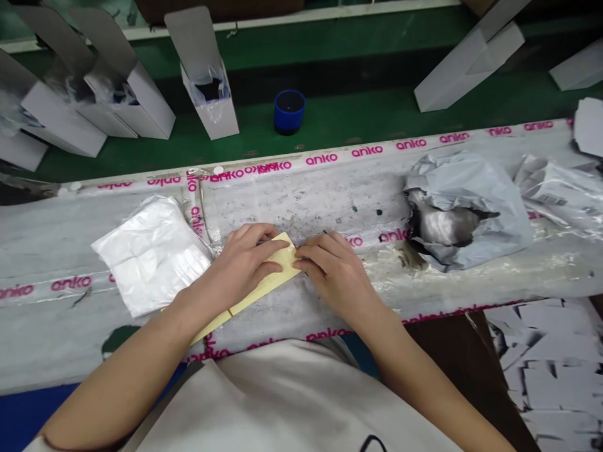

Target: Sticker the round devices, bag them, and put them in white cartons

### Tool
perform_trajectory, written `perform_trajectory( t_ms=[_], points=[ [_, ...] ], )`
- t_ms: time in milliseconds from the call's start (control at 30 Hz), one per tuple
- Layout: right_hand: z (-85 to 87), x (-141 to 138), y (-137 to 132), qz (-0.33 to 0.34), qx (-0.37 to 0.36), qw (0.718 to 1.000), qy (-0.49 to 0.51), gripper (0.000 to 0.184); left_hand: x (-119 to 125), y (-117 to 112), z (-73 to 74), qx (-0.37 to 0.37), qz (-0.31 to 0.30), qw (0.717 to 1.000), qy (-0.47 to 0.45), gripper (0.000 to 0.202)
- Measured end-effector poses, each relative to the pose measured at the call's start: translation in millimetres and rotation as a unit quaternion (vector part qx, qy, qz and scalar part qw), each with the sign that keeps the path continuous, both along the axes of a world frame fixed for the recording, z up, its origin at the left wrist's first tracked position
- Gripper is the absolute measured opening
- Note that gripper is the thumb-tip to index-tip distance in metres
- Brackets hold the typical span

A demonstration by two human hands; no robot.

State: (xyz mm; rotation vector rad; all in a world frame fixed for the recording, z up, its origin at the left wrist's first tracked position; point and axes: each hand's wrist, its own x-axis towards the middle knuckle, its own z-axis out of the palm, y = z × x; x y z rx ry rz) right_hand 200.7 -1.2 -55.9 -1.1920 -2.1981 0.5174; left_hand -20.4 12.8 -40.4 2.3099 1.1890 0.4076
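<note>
A pale yellow sheet [264, 285] lies slanted on the taped white bench top [330, 201], in front of me. My left hand [245, 257] rests on top of it, fingers bent and pressing it down. My right hand [332, 267] pinches the sheet's upper right corner, fingers curled together. A stack of clear plastic bags [151, 251] lies just left of my left hand.
A crumpled grey bag [466, 210] lies at the right, with more wrapped packs [560, 191] beyond it. Several open white cartons [207, 75] stand on the green belt [358, 113] behind, with a blue cap [289, 110]. White scraps [551, 364] litter the floor at lower right.
</note>
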Motion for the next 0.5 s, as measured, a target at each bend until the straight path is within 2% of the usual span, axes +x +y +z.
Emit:
perform_trajectory(
  t_ms=[200, 367, 500],
  points=[
    [-0.3, 0.1, -1.4, 0.0, -0.014, 1.0, 0.004, 0.015, -0.3, -0.3, 0.5, -0.008, 0.005, 1.0, 0.002, 0.028],
    [-2.9, -0.3, -3.4, -0.012, 0.014, 1.0, 0.015, 0.011, 0.5, -1.2, 1.0, 0.004, 0.004, 1.0, 0.013, 0.029],
    [-3.6, -0.8, -3.2, -0.014, 0.011, 1.0, 0.026, 0.009, 4.6, -2.2, 3.1, 0.001, 0.009, 1.0, 0.011, 0.039]
  ],
)
